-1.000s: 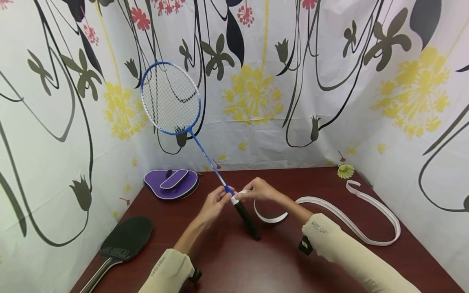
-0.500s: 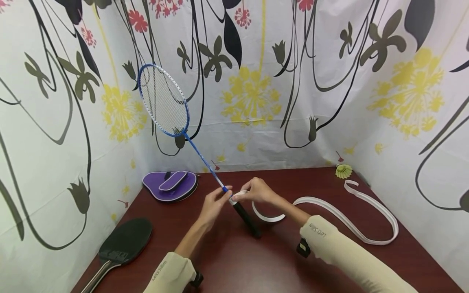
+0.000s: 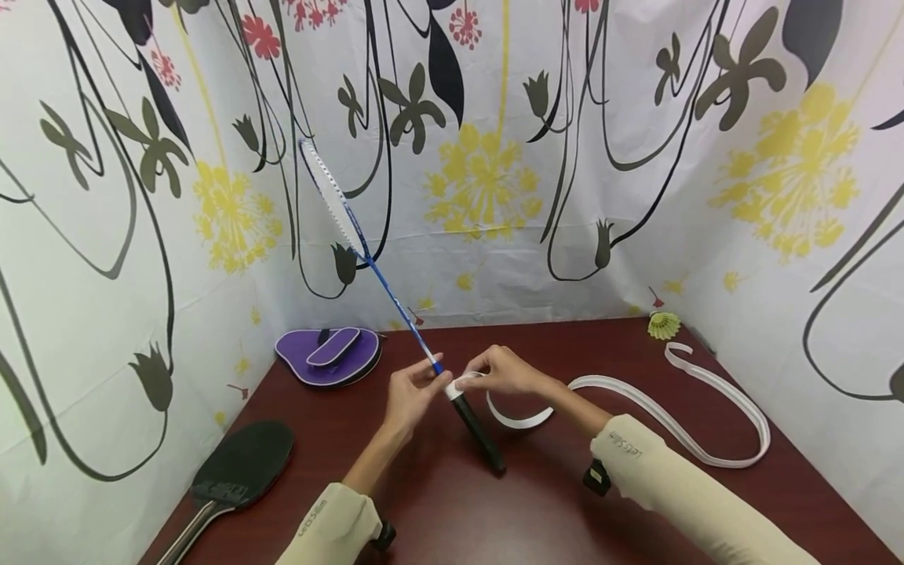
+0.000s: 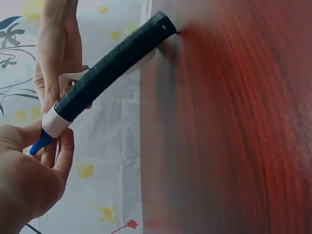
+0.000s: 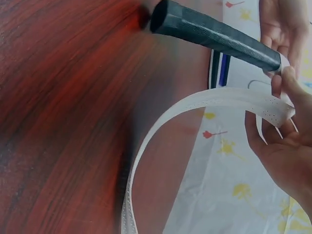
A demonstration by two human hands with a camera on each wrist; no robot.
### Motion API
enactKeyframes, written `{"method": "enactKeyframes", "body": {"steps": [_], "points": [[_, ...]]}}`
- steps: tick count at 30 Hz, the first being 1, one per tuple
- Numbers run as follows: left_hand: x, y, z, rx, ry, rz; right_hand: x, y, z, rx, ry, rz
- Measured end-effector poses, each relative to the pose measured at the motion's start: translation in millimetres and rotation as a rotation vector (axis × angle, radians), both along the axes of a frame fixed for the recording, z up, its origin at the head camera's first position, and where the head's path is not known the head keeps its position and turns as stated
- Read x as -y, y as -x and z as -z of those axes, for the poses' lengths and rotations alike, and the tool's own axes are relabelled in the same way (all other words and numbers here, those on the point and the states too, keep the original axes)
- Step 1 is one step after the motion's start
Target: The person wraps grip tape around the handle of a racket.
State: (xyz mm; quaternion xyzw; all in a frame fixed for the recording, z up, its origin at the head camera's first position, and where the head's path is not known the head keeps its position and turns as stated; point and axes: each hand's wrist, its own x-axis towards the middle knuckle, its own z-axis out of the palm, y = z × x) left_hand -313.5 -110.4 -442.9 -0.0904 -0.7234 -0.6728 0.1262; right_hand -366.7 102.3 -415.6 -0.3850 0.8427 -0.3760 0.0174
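Observation:
My left hand [image 3: 410, 396] pinches a badminton racket [image 3: 395, 302] at the blue cone just above its handle. The racket tilts up to the left, its strung head turned edge-on to the head view. A white band [image 4: 54, 123] circles the top of the black handle [image 4: 112, 68]. At that band, my right hand [image 3: 504, 370] pinches white perforated grip tape [image 5: 161, 119] between thumb and fingers. From there the tape curves down to the table and runs off to the right in a long S. The handle's butt end points toward me, low over the table.
A purple paddle case [image 3: 328, 357] lies at the back left of the dark red table [image 3: 537, 502]. Nearer on the left is a black table tennis paddle [image 3: 243, 463]. A yellow shuttlecock [image 3: 664, 325] sits in the back right corner. Flowered white cloth [image 3: 487, 275] walls three sides.
The racket has turned about its shaft, its head going from nearly face-on to edge-on. Both hands stay at the top of the handle, the right still holding the tape.

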Motion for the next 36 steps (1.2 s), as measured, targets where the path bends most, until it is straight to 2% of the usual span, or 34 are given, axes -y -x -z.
{"method": "enactKeyframes", "body": {"steps": [4,8,19,23,28,32,36], "points": [[-0.7,-0.1,-0.1,-0.016,-0.034,0.069,-5,0.3,-5.3,0.006,-0.020,-0.042],[-0.8,-1.1,-2.2,-0.040,-0.043,0.108,-8,1.4,-8.1,0.032,-0.028,-0.064],[0.3,-1.8,-1.7,-0.065,-0.070,0.151,-9,1.9,-12.0,0.099,-0.042,-0.113],[-0.8,-0.2,-1.2,-0.069,-0.073,0.168,-10,1.8,-14.9,0.099,-0.057,-0.102],[-3.0,-0.3,-3.0,-0.081,-0.061,0.193,-13,1.0,-15.1,0.038,-0.071,-0.062],[-3.6,0.9,-4.6,-0.095,-0.038,0.221,-18,1.7,-11.3,0.008,-0.054,-0.009],[-1.7,2.2,-4.7,-0.099,-0.033,0.253,-27,4.4,-3.6,0.024,-0.036,0.019]]}}
